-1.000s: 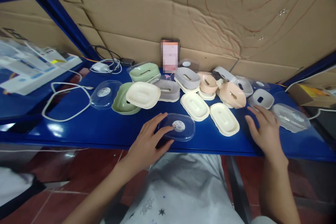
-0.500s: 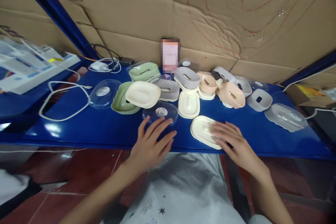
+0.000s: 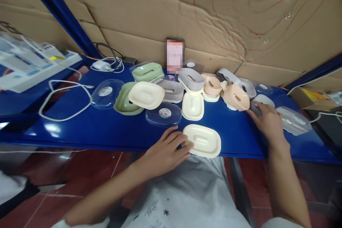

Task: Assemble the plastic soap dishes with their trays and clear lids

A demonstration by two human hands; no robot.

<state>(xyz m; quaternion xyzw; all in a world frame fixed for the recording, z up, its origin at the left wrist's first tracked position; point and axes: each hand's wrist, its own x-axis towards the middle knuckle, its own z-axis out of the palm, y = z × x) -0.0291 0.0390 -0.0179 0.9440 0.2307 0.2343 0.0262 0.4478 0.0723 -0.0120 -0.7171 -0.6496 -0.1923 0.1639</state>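
- Fingers of the left hand (image 3: 162, 155), slightly spread, reach the left end of the near cream tray (image 3: 204, 140); whether they pinch it, I cannot tell.
- That tray lies at the near edge of the blue table (image 3: 120, 130), its long side running left to right.
- Fingers of the right hand (image 3: 269, 123) curve at the near side of a gray holder (image 3: 264, 99), the thumb apart on the left; a firm grip on it cannot be made out.
- Just beyond the near tray lies a second cream tray (image 3: 192, 106), and left of that a labeled clear lid (image 3: 163, 114).
- Farther left, a third cream tray (image 3: 146, 94) rests partly over a green box (image 3: 124, 103).
- Clustered on the far side are peach boxes (image 3: 236, 96) and gray boxes (image 3: 191, 77).
- Right of the right hand sits a clear cover (image 3: 295, 120).
- At the far side, an upright screen (image 3: 175, 55) stands before brown cardboard (image 3: 133, 14); a white cable (image 3: 61, 120) loops at left.
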